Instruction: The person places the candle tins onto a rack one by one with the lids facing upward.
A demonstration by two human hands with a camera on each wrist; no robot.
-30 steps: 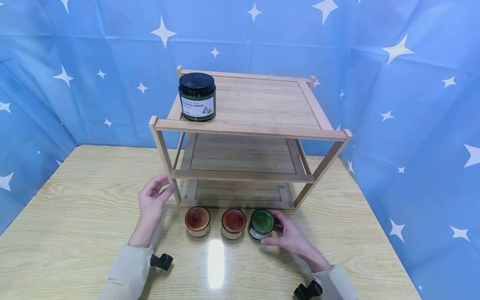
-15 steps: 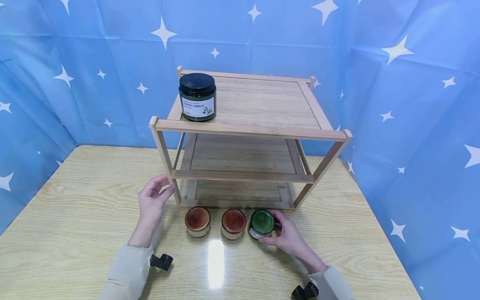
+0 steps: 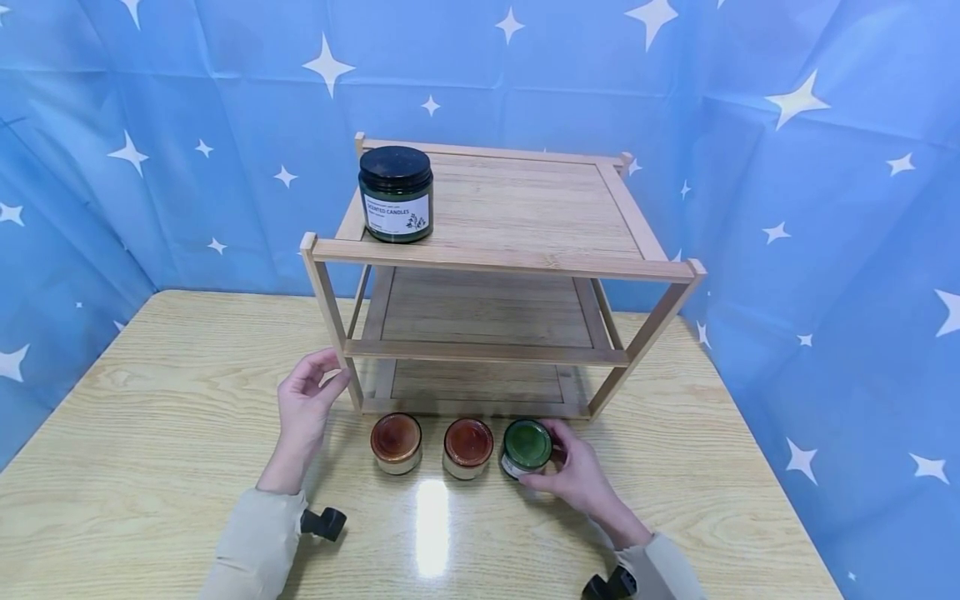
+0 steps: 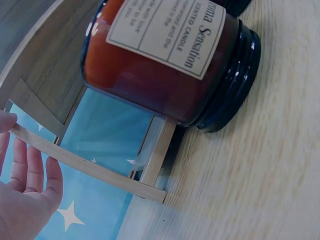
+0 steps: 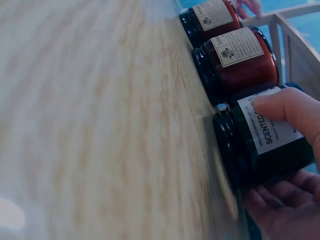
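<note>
My right hand (image 3: 581,477) holds a small green glass candle jar (image 3: 527,446), thumb on its white label and the other fingers round the far side. The jar stands upside down, black lid (image 5: 232,147) against the table. To its left are two amber candle jars, the middle one (image 3: 467,448) and the left one (image 3: 396,443), also lid down. My left hand (image 3: 306,396) pinches the left front post (image 4: 90,167) of a wooden three-tier shelf (image 3: 502,260) between thumb and fingers.
A larger dark green candle jar (image 3: 396,196) with a black lid stands upright at the left of the top tier. The shelf sits at the back of the wooden table (image 3: 187,417), close behind the small jars. A blue star-patterned curtain (image 3: 480,75) hangs behind.
My right thumb has slid slightly left along the front of the green jar, and the right forearm has shifted a little the same way. My left hand stays on the post.
</note>
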